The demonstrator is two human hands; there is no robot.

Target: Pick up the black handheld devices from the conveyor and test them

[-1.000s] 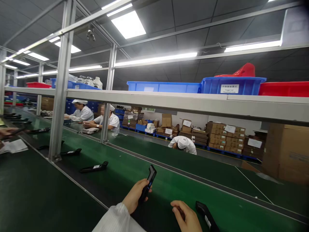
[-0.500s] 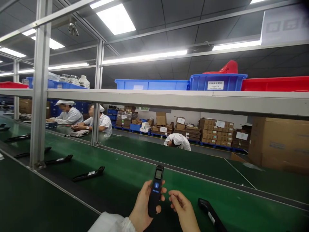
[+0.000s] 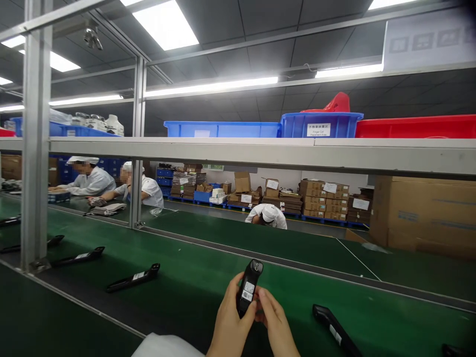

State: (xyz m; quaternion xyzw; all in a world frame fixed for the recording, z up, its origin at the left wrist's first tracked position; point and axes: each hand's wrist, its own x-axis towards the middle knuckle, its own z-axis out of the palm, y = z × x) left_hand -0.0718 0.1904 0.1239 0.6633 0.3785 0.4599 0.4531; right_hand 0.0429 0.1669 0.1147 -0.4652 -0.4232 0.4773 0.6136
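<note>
A black plastic handheld device [image 3: 247, 290] with an angled head stands tilted upright over a long green counter [image 3: 182, 292]; its back, bearing white labels [image 3: 249, 287], faces the wearer, and two small round openings show in its head. The left grip [image 3: 235, 312] is wrapped around this device, grasping it from its left side, thumb across the lower part. The right grip [image 3: 273, 315] is just to the device's right, fingers bent and tips at its edge; whether they hold it, I cannot tell.

Left of the held device, similar black angled devices with white stickers [image 3: 134, 277] lie spaced out along the counter; right of it lies another black angled device [image 3: 334, 329]. Above the held device runs a pale metal shelf [image 3: 230, 150] bearing blue plastic bins [image 3: 322, 124]. Beyond the device, a co-worker in a white cap [image 3: 269, 215] bends low.
</note>
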